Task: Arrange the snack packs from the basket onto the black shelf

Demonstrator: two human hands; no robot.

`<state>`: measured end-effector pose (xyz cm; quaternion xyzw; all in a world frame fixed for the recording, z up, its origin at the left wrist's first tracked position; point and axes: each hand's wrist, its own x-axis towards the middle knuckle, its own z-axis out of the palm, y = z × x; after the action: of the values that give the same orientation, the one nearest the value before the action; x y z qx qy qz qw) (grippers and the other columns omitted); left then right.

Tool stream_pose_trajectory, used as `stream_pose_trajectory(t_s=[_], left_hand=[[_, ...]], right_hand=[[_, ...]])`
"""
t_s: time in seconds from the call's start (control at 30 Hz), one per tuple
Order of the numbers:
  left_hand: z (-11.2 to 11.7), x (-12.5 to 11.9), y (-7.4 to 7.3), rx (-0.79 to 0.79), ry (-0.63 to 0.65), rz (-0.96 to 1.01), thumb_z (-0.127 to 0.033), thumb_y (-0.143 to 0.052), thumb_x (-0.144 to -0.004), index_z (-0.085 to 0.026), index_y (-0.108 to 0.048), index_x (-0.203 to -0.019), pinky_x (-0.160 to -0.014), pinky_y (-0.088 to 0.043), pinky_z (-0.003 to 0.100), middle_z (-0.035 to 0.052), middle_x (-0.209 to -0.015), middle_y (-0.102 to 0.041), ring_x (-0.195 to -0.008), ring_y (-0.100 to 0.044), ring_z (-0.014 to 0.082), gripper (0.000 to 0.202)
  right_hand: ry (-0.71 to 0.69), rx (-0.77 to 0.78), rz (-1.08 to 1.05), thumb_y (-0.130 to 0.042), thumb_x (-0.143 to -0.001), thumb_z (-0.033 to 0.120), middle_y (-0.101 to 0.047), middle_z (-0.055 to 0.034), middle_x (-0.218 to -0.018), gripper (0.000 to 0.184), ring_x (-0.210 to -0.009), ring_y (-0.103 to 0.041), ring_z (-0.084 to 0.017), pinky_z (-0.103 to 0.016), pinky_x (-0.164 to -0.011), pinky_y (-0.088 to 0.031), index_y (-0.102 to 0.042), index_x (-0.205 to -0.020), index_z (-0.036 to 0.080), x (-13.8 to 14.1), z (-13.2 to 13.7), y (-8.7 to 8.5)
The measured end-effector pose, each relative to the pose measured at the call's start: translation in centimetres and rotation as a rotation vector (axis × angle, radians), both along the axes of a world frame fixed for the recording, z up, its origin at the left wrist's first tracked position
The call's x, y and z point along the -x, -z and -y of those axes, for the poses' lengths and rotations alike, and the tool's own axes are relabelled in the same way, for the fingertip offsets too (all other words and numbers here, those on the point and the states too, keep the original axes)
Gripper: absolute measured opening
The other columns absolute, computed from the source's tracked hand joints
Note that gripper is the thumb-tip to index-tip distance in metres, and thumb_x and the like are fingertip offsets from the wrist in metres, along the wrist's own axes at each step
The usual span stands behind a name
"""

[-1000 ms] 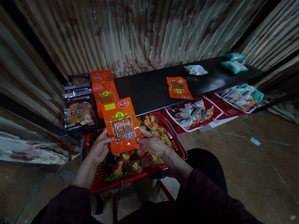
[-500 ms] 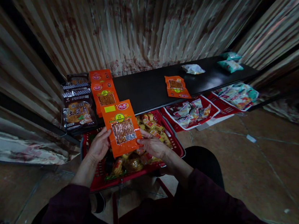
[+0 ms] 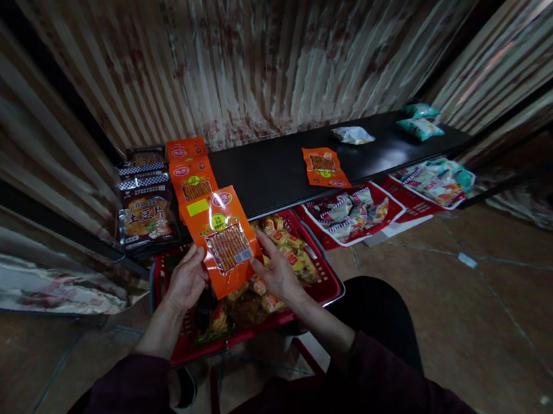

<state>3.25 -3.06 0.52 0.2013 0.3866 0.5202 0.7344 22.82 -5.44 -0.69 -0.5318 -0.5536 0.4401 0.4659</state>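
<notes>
I hold an orange snack packet [image 3: 223, 239] with a clear window over a red basket [image 3: 331, 285] full of small wrapped snacks. My left hand [image 3: 186, 280] grips the packet's lower left edge. My right hand [image 3: 277, 273] holds its lower right edge, fingers against the side. The packet is tilted a little to the left. Behind it on the black shelf [image 3: 271, 167] lies a row of like orange packets [image 3: 192, 175], beside dark potato-chip packets [image 3: 147, 213].
One more orange packet [image 3: 323, 167] lies mid-shelf, with a white bag [image 3: 353, 134] and green bags [image 3: 418, 124] further right. Red packs of snacks [image 3: 352, 208] sit under the shelf on the floor. Corrugated metal walls close in behind and at the sides.
The packet has tilted leftward and dropped slightly. My right hand's fingers have risen along its right edge. The view shifted a little.
</notes>
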Motion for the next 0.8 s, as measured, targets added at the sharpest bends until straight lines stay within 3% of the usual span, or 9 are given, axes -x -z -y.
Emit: stream_pose_trajectory(t_s=[0.1, 0.27, 0.43, 0.6, 0.7, 0.8], left_hand=[[0.0, 0.0, 0.1, 0.015, -0.016, -0.014, -0.019, -0.066, -0.077, -0.019, -0.064, -0.098, -0.071, -0.053, 0.026, 0.0006, -0.089, -0.070, -0.071, -0.065, 0.0120, 0.022], [0.3, 0.0, 0.1, 0.009, -0.014, -0.043, -0.021, -0.067, -0.076, -0.020, -0.066, -0.098, -0.064, -0.050, 0.021, -0.0005, -0.084, -0.069, -0.069, -0.063, 0.0108, 0.023], [0.9, -0.5, -0.1, -0.060, 0.125, -0.014, -0.026, -0.071, -0.073, -0.017, -0.068, -0.098, -0.072, -0.050, 0.025, 0.0047, -0.098, -0.070, -0.085, -0.065, 0.0166, 0.027], [1.6, -1.1, 0.5, -0.069, 0.328, -0.038, -0.028, -0.072, -0.073, -0.019, -0.067, -0.111, -0.084, -0.048, 0.031, 0.0092, -0.117, -0.065, -0.108, -0.059, 0.0245, 0.039], [1.9, -1.5, 0.9, -0.137, 0.450, -0.007, -0.030, -0.068, -0.077, -0.021, -0.063, -0.119, -0.087, -0.047, 0.032, 0.0111, -0.127, -0.059, -0.122, -0.050, 0.0286, 0.044], [2.0, -1.8, 1.0, -0.212, 0.530, 0.005, -0.030, -0.064, -0.080, -0.021, -0.063, -0.119, -0.092, -0.045, 0.038, 0.0116, -0.134, -0.054, -0.131, -0.039, 0.0321, 0.041]], right_hand=[[0.096, -0.237, 0.370, -0.054, -0.078, 0.016, -0.043, -0.0061, -0.143, 0.056, -0.135, -0.033, -0.024, -0.048, -0.114, -0.024, -0.048, -0.133, 0.024, 0.2, 0.4, 0.0], [0.036, -0.372, 0.514, -0.047, -0.083, 0.014, -0.047, -0.0050, -0.140, 0.050, -0.135, -0.032, -0.023, -0.048, -0.112, -0.029, -0.051, -0.132, 0.025, 0.6, 0.7, 0.4], [0.009, -0.279, 0.437, -0.046, -0.090, 0.029, -0.047, -0.0083, -0.141, 0.045, -0.134, -0.036, -0.024, -0.048, -0.113, -0.026, -0.048, -0.135, 0.024, 1.5, 1.7, 0.0], [-0.064, -0.131, 0.353, -0.057, -0.082, 0.051, -0.031, -0.0123, -0.151, 0.078, -0.139, -0.028, -0.029, -0.051, -0.113, -0.026, -0.027, -0.146, 0.019, 1.9, 3.1, 0.1], [-0.028, -0.068, 0.325, -0.062, -0.078, 0.050, -0.032, -0.0135, -0.150, 0.087, -0.136, -0.033, -0.031, -0.051, -0.110, -0.031, -0.021, -0.148, 0.018, 1.7, 3.5, 0.7], [0.015, -0.064, 0.241, -0.055, -0.084, 0.041, -0.039, -0.0124, -0.146, 0.072, -0.134, -0.039, -0.028, -0.049, -0.110, -0.032, -0.025, -0.146, 0.019, 1.2, 3.7, 1.1]])
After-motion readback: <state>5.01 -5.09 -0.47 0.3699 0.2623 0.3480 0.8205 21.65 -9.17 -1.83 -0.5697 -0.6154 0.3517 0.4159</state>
